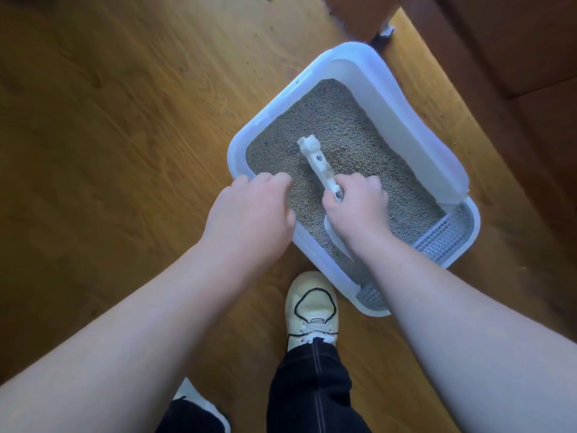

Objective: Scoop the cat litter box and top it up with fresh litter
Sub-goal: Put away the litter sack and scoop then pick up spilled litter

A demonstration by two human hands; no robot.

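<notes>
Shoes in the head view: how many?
2. One cream shoe on the floor by the litter box's near rim, between the forearms; a second shoe at the bottom edge, mostly hidden by the left arm and a dark trouser leg.

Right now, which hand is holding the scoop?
The right hand grips the white scoop by its handle; the left hand only holds the litter box rim.
</notes>
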